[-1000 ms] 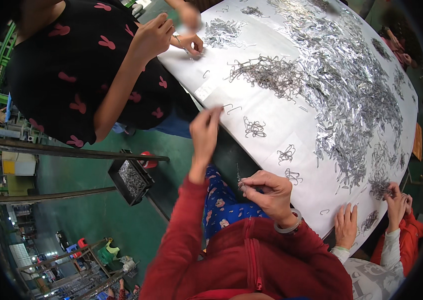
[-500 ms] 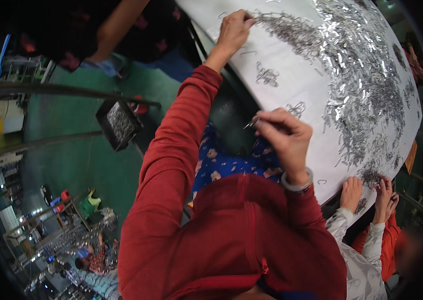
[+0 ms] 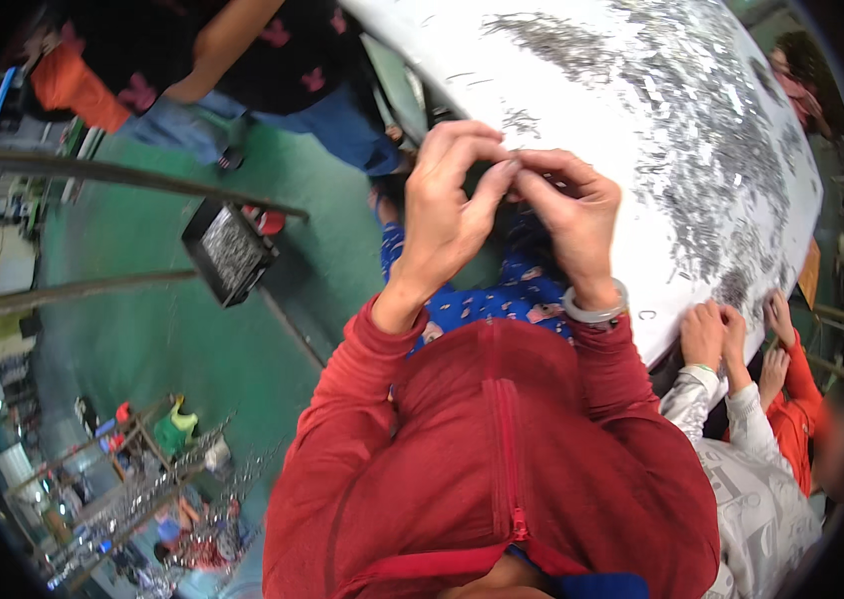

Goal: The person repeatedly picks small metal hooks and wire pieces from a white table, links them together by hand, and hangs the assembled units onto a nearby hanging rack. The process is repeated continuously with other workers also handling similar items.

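Metal clips cover the table [image 3: 641, 299] (hands [image 3: 512, 205] at its edge).

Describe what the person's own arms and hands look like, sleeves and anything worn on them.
Both arms wear long red sleeves of a zip-front top, with ribbed cuffs ending at the wrists. The left hand is bare, with no glove, ring or band showing. The right hand is bare too, but its wrist carries a pale, smooth bangle just above the cuff.
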Demonstrator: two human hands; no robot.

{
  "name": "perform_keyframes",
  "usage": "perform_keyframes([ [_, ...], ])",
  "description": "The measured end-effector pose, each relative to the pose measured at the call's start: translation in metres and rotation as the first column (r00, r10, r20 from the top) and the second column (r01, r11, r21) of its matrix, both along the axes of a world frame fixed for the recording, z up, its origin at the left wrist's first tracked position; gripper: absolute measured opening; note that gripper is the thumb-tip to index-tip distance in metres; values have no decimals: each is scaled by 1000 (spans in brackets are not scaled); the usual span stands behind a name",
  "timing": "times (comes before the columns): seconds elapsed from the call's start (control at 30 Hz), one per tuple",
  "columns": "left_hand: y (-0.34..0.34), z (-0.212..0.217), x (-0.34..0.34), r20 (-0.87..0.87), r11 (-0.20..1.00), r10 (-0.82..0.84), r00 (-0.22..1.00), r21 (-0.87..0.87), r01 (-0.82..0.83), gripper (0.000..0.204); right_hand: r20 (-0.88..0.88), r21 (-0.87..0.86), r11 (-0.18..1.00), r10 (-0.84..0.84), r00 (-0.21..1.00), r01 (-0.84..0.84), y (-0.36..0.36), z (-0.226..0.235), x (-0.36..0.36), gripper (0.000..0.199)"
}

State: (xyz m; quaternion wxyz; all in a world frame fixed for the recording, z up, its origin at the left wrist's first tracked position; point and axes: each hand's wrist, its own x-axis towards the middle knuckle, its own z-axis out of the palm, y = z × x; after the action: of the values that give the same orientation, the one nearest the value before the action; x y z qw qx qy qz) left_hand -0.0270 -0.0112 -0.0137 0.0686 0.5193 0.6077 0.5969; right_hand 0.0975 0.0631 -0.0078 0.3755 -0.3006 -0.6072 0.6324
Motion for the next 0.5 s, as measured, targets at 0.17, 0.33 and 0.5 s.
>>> perform_keyframes([
  [0.17, 5, -5, 13, 296, 996, 10, 955, 77, -34, 6, -71, 204, 979, 19, 997, -4, -3, -2, -4, 20],
  [0.33, 2, -6, 20, 482, 995, -85, 872, 88, 48, 4, 28, 342, 935, -111, 993, 95, 20, -15, 24, 23],
  [0.5, -3, -12, 18, 450, 983, -168, 877, 147, 113, 4, 539, 400, 879, -455, 709, 261, 107, -53, 110, 18],
])
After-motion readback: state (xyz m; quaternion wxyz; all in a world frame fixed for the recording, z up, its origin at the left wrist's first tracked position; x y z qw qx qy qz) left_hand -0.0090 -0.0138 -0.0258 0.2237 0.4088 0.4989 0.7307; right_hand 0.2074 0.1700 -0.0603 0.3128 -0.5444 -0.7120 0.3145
